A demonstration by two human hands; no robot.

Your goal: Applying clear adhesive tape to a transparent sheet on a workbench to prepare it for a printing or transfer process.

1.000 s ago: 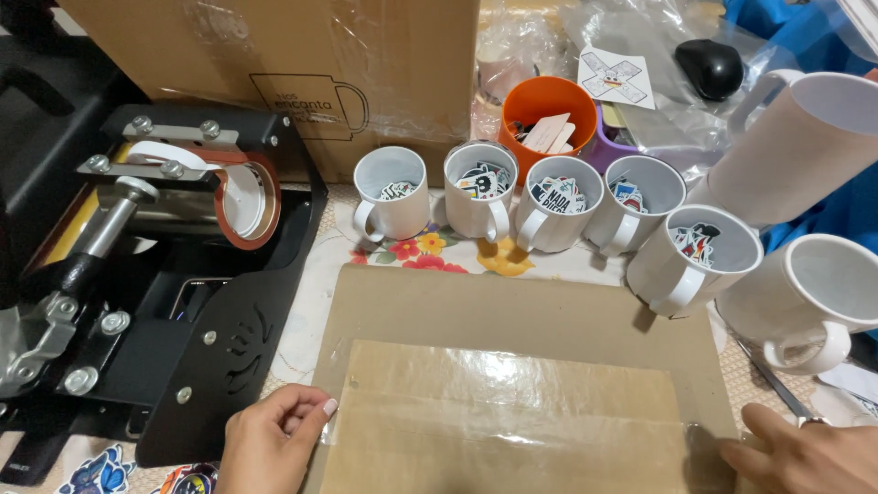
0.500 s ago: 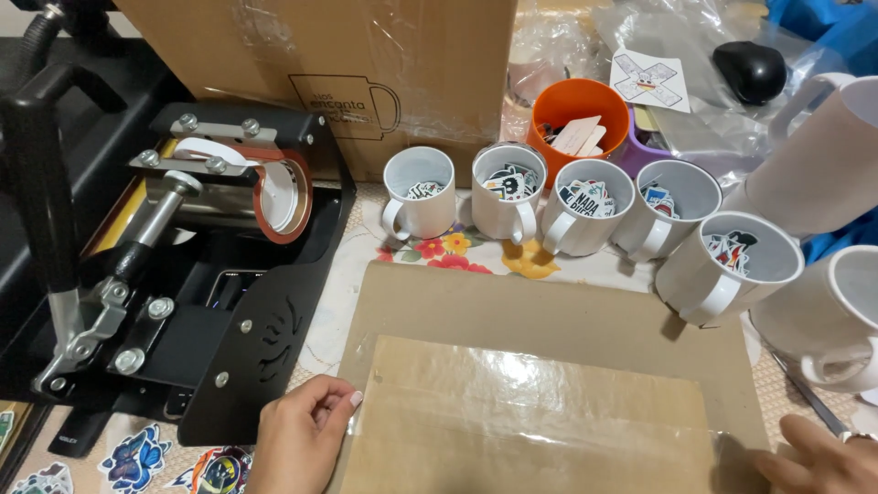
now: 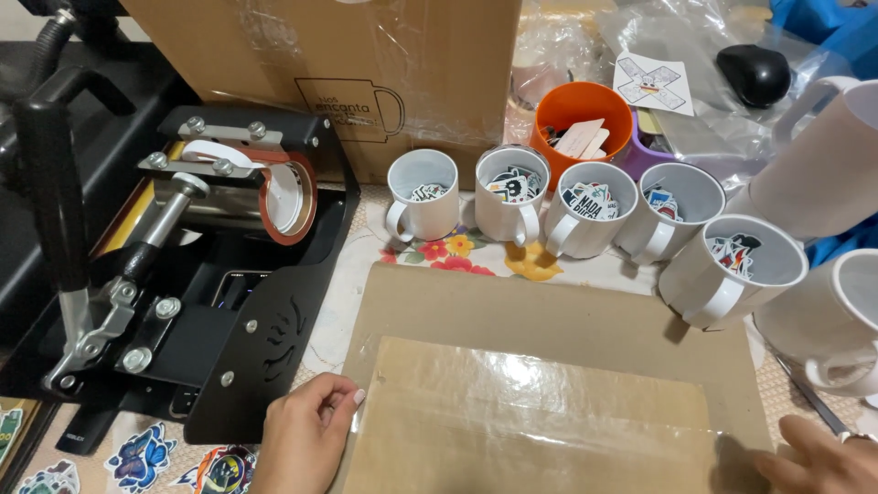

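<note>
Left hand [image 3: 306, 430]: lower left of centre, fingers [image 3: 343, 401] curled and pinching the left edge of the clear film [image 3: 540, 412].
Right hand [image 3: 819, 457]: bottom right corner, resting flat at the film's right edge; fingers mostly cut off by the frame, spread cannot be told.
Clear film: lower centre, lying glossy over the brown cardboard sheet [image 3: 549, 316].
Cardboard sheet: flat on the surface [image 3: 366, 247], below the mugs.
White mugs [image 3: 585, 220]: row across the middle, stickers inside.
Mug press [image 3: 183, 265]: black, left side.
Orange cup [image 3: 581, 119]: upper centre, behind the mugs.
Cardboard box [image 3: 366, 64]: top, behind the press.
</note>
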